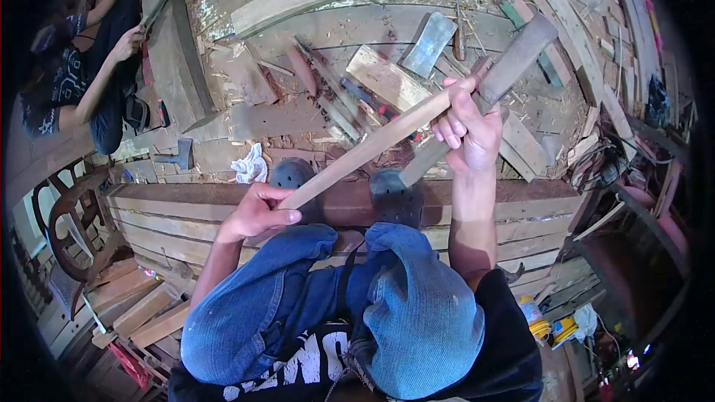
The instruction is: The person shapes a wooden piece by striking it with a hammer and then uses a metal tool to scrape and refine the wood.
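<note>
Pale tapered stick (372, 145) slanting up-right: left hand (257, 214) fingers clamped low, right hand (471, 130) fingers clenched round steel-headed hatchet (521, 48).

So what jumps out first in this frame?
The long pale wooden stick slanting across the centre, its near end gripped by the left hand. The right hand grips a wooden-handled steel hatchet that crosses the stick's far end. Another person in dark clothes is at the upper left.
</note>
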The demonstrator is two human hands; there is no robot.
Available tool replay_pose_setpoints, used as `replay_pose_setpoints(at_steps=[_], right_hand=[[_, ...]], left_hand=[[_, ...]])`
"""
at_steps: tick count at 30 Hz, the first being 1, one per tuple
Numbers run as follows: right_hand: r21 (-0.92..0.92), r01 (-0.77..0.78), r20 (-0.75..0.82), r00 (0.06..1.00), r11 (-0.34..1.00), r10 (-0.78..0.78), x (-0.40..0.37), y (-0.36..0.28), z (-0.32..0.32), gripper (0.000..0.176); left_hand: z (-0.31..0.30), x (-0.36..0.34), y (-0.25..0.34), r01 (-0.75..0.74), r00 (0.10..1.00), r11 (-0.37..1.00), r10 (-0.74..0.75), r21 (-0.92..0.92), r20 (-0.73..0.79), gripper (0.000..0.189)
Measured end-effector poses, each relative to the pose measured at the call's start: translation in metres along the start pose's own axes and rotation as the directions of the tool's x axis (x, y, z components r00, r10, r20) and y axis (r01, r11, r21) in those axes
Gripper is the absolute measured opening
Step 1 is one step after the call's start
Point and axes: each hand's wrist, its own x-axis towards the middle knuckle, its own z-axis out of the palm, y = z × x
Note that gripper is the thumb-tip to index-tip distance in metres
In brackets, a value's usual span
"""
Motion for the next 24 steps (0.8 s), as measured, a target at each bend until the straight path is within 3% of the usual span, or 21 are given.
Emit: replay_pose_setpoints(at_steps=[1,4,8,11,24], right_hand=[[0.001,0.003,0.000,1.000,1.000,-0.003,0.0002,-0.0004,-0.0005,0.020],[0.040,0.028,0.073,0.997,0.999,-0.031,-0.0007,-0.0020,-0.0025,0.021],[0.031,0.035,0.073,0.997,0.999,-0.037,-0.0021,-0.0024,0.0014,0.015],[0.029,0.022,0.039,0.999,0.999,-0.023,-0.0018,-0.0024,0.0038,0.012],[0.011,0.058,-0.043,0.997,0.998,-0.058,-0.0011,-0.0004,0.0069,0.012]], left_hand=[[0.0014,0.0006,0.0022,-0.001,1.000,1.000,0.001,0.002,0.001,0.039],[0.0059,0.0021,0.0032,0.073,0.979,0.978,-0.034,-0.194,0.200,0.052],[0.0108,0.0024,0.0042,0.085,0.958,0.957,-0.001,-0.279,0.288,0.057],[0.0085,0.0016,0.0005,0.108,0.922,0.929,0.040,-0.355,0.385,0.048],[0.0096,0.0024,0.0030,0.015,0.923,0.967,0.085,-0.256,0.374,0.052]])
